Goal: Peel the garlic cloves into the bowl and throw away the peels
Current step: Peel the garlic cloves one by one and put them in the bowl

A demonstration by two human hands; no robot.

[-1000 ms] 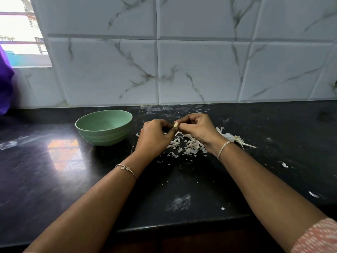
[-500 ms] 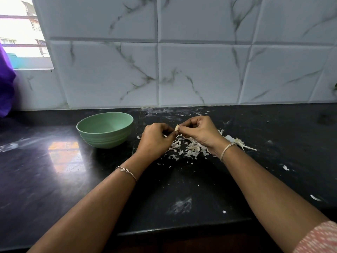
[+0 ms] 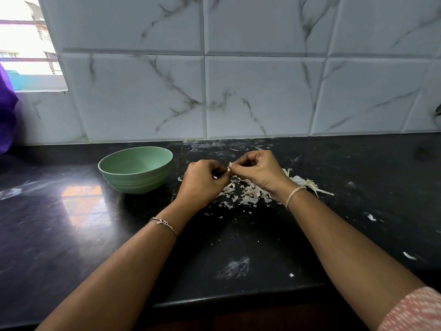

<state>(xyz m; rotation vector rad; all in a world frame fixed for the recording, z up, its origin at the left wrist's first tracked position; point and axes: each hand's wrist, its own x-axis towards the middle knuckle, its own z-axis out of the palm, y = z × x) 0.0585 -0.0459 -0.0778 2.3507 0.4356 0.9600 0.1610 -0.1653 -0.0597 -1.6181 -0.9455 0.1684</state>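
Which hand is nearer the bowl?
The left hand, beside the bowl; the right hand sits farther off, over the peels. Both pinch the clove.

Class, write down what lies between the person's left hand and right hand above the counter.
In the head view, a small garlic clove with loose skin lies between the left hand and the right hand, pinched by fingertips of both.
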